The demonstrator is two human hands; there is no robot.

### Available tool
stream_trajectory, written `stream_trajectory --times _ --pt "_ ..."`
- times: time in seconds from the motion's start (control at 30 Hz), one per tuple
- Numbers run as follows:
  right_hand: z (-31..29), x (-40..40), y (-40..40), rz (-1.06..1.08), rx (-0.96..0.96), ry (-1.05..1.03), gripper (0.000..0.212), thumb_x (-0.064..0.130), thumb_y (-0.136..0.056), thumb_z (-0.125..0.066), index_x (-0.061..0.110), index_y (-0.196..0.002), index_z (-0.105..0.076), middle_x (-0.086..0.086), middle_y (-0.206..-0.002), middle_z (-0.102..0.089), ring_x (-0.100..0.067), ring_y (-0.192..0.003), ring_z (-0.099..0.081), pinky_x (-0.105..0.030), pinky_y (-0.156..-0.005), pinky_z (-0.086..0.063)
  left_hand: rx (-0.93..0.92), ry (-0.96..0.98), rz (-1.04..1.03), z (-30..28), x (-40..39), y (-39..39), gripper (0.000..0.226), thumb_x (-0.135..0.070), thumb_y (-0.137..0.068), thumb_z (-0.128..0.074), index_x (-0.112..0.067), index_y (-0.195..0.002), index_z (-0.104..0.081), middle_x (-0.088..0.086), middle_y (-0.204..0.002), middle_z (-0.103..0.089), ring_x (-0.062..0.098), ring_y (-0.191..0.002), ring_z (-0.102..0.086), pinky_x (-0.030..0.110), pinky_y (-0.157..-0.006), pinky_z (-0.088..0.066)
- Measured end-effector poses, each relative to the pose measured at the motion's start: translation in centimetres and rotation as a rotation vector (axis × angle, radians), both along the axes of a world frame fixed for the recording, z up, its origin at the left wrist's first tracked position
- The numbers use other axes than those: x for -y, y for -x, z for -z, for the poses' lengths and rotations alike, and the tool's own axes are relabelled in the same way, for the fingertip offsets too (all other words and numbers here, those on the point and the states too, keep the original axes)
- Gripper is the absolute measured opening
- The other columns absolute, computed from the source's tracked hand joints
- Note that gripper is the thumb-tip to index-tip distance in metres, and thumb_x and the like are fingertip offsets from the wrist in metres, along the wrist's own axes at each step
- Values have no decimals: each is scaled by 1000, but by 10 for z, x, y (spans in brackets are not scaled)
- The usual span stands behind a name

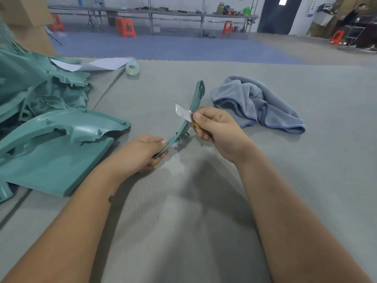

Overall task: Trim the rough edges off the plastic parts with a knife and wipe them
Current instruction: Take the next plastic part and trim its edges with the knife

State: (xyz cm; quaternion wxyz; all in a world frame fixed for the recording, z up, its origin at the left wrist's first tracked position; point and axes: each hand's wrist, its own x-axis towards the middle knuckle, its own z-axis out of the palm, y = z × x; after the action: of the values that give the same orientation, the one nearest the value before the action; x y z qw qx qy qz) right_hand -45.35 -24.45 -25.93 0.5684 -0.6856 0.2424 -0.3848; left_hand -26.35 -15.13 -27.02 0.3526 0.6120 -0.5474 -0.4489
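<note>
Gripping the near end of a curved teal strip, the left hand is seen low at the middle of the view, its fingers curled round the plastic with the thumb laid on top. The strip is held up off the grey mat, arching away from the person, with its far end raised near the cloth. Small tabs are seen on its underside near the left hand.

The knife is pinched in the right hand, thumb and forefinger closed on the bare blade close to the strip, the other fingers curled round a yellow handle that is mostly hidden. The blade is laid across the strip about midway along it, its silver tip pointing left and away. Whether the edge actually bites into the plastic cannot be told.

The blue-grey cloth lies crumpled on the mat just right of the strip, untouched by either hand.

At the left a pile of teal parts is heaped, with one large curved panel lying nearest, just beside the left forearm. Beyond the pile, white paper sheets and a roll of clear tape are seen on the mat. Far behind, long benches and orange stools are lined along the wall.
</note>
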Motion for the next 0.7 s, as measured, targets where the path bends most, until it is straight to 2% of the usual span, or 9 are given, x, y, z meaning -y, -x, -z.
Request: stream_trajectory --times 0.13,0.27,0.4,0.53,0.7 --pt "0 6 -3 15 8 22 26 12 -99 -50 13 -75 -59 -3 -61 -47 -7 -54 -37 -13 -51 -31 -5 17 -8 0 -1 1 37 -25 -102 -41 -13 -68 -49 -5 -46 -29 7 -39 -21 15 -34 -19" --pt "-7 23 9 155 163 -33 24 14 -99 -50 16 -76 -59 4 -60 -49 -5 -52 -39 -15 -52 -30 35 27 4 0 -2 4 38 -24 -102 -41 -14 -66 -48 -7 -45 -31 6 -38 -23 14 -35 -20" --pt "-17 35 9 209 110 29 17 26 -92 -55 20 -78 -63 5 -60 -50 -4 -53 -39 -14 -51 -32 -7 17 5 0 -1 3 37 -25 -102 -40 -14 -68 -49 -6 -46 -30 6 -37 -22 14 -34 -19" --pt "-14 28 -9 277 168 -7 26 16 -99 -51 20 -76 -61 8 -57 -48 -4 -53 -39 -13 -51 -31 -23 24 6 1 0 0 38 -26 -102 -39 -14 -68 -49 -4 -47 -29 8 -39 -19 16 -34 -17" --pt "-11 19 -20 307 288 -137 27 14 -100 -49 18 -76 -61 6 -58 -47 -4 -52 -39 -15 -51 -31 -42 17 7 1 1 0 38 -25 -103 -39 -13 -67 -48 -1 -48 -28 9 -40 -19 17 -34 -17"
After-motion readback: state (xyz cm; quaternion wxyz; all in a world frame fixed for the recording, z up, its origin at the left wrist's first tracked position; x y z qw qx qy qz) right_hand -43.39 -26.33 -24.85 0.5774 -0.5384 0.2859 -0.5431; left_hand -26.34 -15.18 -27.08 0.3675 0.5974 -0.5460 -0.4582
